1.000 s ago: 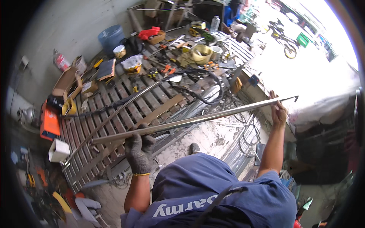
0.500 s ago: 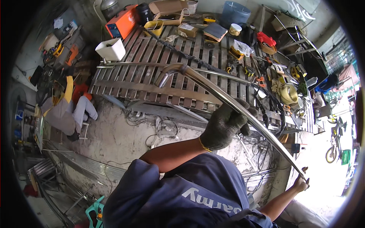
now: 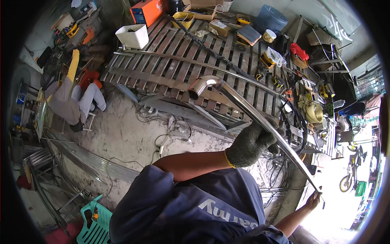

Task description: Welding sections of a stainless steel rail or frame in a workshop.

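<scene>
A long shiny metal pipe with a bent end runs diagonally from above the slatted pallet down to the lower right. My left hand, in a grey knit glove with a yellow cuff, is closed around the pipe near its middle. My right hand is bare and grips the pipe's far straight end at the lower right. My blue-shirted torso fills the lower middle of the head view.
A second long pipe lies across the brown slatted pallet. A white box, an orange machine, a blue bucket and several tools crowd its far side. Another person crouches left. Cables and a green stool are on the floor.
My view has swung round from the pallet's other side. Both hands kept their hold on the pipe; its bent end now points up over the pallet.
</scene>
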The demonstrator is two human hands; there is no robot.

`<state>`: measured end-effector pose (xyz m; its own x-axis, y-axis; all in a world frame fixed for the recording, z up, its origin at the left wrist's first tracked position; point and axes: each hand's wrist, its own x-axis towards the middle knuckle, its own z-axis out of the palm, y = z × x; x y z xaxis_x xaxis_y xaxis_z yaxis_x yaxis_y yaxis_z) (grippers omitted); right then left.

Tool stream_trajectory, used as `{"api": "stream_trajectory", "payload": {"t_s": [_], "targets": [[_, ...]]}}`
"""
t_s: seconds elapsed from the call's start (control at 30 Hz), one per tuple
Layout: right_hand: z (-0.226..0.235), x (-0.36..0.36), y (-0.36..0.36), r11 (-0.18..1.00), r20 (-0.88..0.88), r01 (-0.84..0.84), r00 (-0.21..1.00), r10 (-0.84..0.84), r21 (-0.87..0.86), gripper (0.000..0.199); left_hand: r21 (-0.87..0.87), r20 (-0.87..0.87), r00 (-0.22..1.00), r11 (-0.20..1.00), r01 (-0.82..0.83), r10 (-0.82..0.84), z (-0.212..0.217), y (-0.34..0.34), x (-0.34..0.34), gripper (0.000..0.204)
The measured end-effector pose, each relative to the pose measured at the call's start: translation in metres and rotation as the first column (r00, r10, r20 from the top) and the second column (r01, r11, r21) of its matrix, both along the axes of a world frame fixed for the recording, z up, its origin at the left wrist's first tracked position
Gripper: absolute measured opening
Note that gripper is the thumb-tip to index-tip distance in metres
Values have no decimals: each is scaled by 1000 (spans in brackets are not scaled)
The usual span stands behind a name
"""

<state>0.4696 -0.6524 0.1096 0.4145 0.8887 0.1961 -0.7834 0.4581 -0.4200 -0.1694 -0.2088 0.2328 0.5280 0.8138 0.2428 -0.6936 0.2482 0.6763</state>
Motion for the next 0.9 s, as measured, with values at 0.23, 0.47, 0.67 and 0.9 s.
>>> {"api": "stream_trajectory", "payload": {"t_s": [0.23, 0.47, 0.67, 0.9], "targets": [[7, -32, 47, 644, -16, 591, 730, -683, -486, 51, 30, -80, 995, 998, -50, 52, -8, -5, -6, 30], [21, -58, 46, 475, 133, 667, 649, -749, -574, 15, 64, -90, 994, 996, -54, 60, -14, -5, -6, 31], [37, -82, 55, 564, 194, 558, 794, -576, -609, 40, 81, -73, 997, 996, -30, 36, -15, -4, -7, 31], [50, -120, 85, 435, 193, 623, 688, -699, -650, 56, 12, -46, 999, 1000, -26, 26, -6, -7, -9, 31]]}}
